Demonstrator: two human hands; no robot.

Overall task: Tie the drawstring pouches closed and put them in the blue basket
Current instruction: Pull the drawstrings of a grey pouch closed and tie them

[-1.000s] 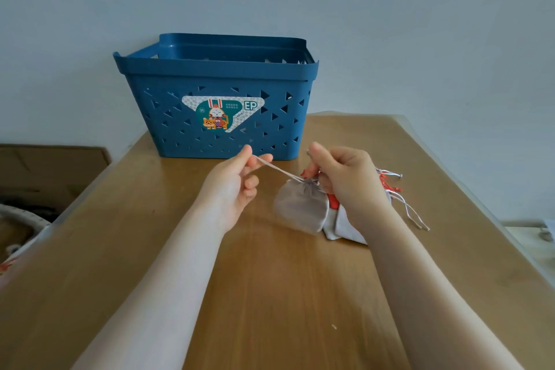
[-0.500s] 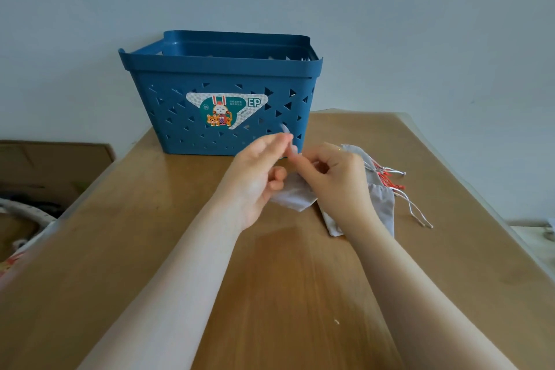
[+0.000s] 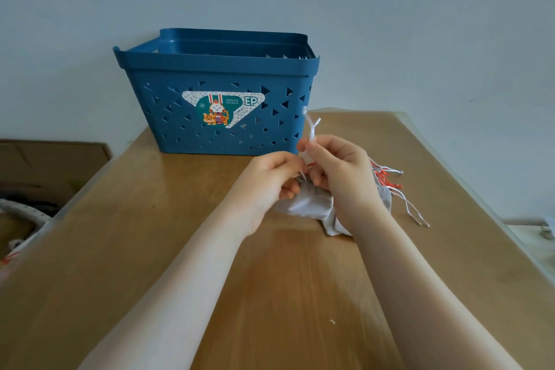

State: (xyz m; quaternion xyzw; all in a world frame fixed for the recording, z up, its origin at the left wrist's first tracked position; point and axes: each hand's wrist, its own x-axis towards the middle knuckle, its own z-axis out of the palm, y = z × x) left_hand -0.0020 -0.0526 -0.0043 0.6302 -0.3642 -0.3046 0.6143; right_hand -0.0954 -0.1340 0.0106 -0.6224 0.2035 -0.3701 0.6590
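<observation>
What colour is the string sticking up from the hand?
White string, in the head view.

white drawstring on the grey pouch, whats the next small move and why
Probably cross the cord ends and pull the knot snug. The right hand pinches the white drawstring upward, the left hand pinches at the grey pouch neck, and the pouch lies outside the blue basket.

Basket (image 3: pixel 216 69) stands at far edge of table (image 3: pixel 180 249), against wall (image 3: pixel 390 24). Pouch (image 3: pixel 306 204) lies on table in front of basket's right end, between left hand (image 3: pixel 267 183) and right hand (image 3: pixel 339 171). More pouches (image 3: pixel 383 195) lie just right of it, cords (image 3: pixel 411 207) trailing right. Cardboard box (image 3: pixel 51 165) sits left of table, lower.
</observation>
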